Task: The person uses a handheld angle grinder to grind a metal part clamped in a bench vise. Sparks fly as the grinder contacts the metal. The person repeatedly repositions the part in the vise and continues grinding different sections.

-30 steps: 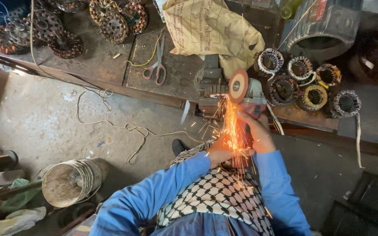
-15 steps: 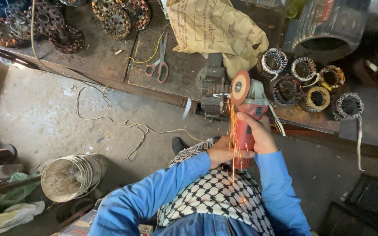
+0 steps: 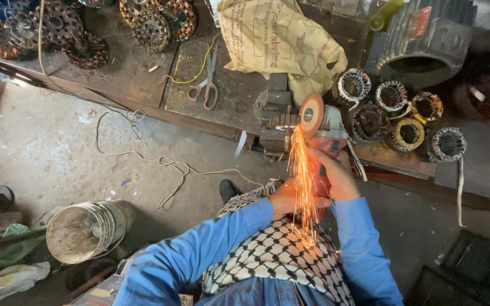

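Note:
Both my hands hold a red angle grinder point(image 3: 329, 131) at the bench edge. My right hand point(image 3: 336, 173) wraps the grinder's body just behind the head. My left hand point(image 3: 290, 198) grips the rear of its handle, close to my chest. The orange grinding disc point(image 3: 311, 115) touches a metal piece clamped in a dark bench vise point(image 3: 276, 116). A stream of orange sparks point(image 3: 301, 175) falls from the disc toward my checked scarf point(image 3: 279, 255).
Several wound motor stators point(image 3: 395, 113) lie right of the grinder, and a large ribbed motor housing point(image 3: 421, 42) stands behind. A tan sack point(image 3: 279, 39) and red-handled scissors point(image 3: 206, 85) lie on the bench. A dirty bucket point(image 3: 83, 229) and loose wire point(image 3: 165, 164) are on the floor.
The sparks faded half a second ago and now stream strongly again. The grinder and both hands stay at the vise with little shift.

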The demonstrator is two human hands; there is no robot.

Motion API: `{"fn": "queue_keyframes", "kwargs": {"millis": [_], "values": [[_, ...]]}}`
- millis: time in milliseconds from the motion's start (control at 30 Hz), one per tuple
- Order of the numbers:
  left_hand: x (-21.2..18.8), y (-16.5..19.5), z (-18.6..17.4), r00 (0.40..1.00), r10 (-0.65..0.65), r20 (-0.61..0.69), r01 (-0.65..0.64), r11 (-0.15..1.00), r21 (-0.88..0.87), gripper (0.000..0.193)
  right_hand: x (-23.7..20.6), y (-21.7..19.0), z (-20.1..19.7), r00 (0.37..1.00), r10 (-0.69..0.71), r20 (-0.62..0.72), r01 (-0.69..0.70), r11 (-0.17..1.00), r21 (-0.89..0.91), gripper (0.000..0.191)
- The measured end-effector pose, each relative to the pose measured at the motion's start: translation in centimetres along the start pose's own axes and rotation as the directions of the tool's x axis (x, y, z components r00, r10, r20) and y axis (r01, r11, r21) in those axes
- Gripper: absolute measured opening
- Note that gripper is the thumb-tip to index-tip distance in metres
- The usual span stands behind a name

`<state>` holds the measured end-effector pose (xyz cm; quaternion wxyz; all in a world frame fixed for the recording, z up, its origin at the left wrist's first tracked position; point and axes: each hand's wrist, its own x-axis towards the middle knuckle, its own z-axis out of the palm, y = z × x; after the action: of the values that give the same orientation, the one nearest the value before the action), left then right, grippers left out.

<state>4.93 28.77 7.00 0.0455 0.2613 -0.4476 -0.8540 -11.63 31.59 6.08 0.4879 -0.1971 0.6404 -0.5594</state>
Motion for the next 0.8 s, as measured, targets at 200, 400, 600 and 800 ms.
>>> {"fn": "queue_keyframes", "kwargs": {"millis": [200,400,600,800], "values": [[-0.2,0.2,-0.4,0.995,0.080,0.052,-0.080,0.997,0.013,0.062,-0.2,-0.8,0.6,0.997,0.068,-0.041,-0.066,0.997,0.042,0.042],[-0.4,-0.1,-0.2,0.999,0.006,0.042,-0.005,1.000,-0.029,0.066,-0.9,-0.9,0.7,1.000,0.017,0.006,-0.017,0.998,0.052,0.044],[-0.6,-1.3,-0.7,0.999,0.008,0.046,-0.005,0.998,-0.056,0.064,-0.8,-0.1,0.4,0.998,0.058,-0.021,-0.057,0.998,0.023,0.040],[-0.9,-2.2,-1.1,0.996,0.035,0.081,-0.030,0.997,-0.069,0.061,-0.6,0.9,-0.1,1.000,-0.008,-0.029,0.009,0.999,0.043,0.036]]}}
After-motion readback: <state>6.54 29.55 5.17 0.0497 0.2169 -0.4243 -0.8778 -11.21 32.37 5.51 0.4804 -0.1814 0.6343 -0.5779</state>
